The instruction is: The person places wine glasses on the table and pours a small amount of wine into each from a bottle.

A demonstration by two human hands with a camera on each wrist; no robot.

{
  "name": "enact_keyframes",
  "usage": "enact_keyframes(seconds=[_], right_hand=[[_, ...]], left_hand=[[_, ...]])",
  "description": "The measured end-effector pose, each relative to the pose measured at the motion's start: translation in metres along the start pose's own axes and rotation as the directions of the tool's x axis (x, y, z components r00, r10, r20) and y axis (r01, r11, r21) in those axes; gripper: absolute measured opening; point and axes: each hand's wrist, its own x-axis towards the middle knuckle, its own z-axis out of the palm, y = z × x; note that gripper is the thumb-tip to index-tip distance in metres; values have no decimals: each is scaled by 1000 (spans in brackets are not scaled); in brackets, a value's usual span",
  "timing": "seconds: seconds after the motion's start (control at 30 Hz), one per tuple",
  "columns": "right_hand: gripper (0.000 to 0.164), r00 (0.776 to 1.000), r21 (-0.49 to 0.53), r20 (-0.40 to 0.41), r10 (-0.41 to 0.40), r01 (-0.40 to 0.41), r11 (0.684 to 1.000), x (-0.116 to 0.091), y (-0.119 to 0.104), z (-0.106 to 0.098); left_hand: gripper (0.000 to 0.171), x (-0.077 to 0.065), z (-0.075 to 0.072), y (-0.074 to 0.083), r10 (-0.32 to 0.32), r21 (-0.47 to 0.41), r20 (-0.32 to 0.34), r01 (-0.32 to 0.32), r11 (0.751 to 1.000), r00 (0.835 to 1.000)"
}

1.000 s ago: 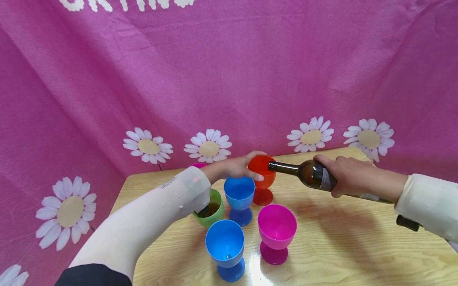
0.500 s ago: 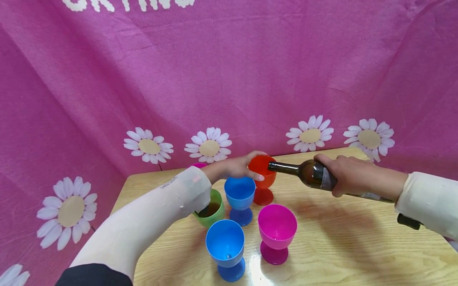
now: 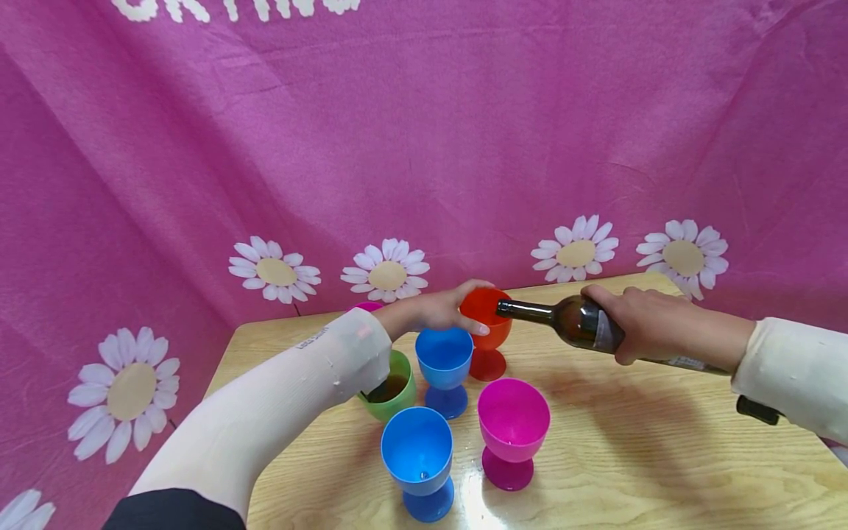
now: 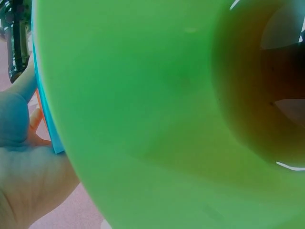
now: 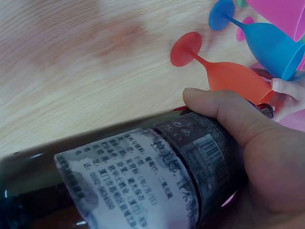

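In the head view my left hand (image 3: 440, 309) holds the bowl of an orange-red goblet (image 3: 492, 340), thumb on the near side and fingers round the far side. My right hand (image 3: 652, 324) grips a dark glass wine bottle (image 3: 575, 322) by its body. The bottle lies almost level, neck pointing left, its mouth at the goblet's rim. Whether liquid flows cannot be made out. The right wrist view shows the bottle's label (image 5: 138, 181) and the thumb on the glass. A green goblet (image 4: 119, 105) with brown liquid (image 4: 252, 124) fills most of the left wrist view, below my left forearm.
Close by stand a blue goblet (image 3: 444, 361), a nearer blue goblet (image 3: 416, 449) and a pink goblet (image 3: 513, 423). Another magenta goblet (image 3: 368, 305) is mostly hidden behind my left sleeve. All are on a wooden table (image 3: 636, 456); a pink daisy-print cloth (image 3: 464, 147) hangs behind it.
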Motion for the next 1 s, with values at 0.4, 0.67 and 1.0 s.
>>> enact_keyframes(seconds=[0.4,0.67,1.0], right_hand=[[92,1000,-12,-10,-5,5,1000,-1,1,0],[92,1000,-14,-10,-1,1,1000,-1,0,0],[92,1000,-19,-13,4,-4,1000,-1,-1,0]], left_hand=[[82,0,0,-1,1,5,-7,-1,1000,1000],[82,-1,1,0,13,13,-6,-13,1000,1000],[84,-1,1,1,13,17,-8,-13,1000,1000]])
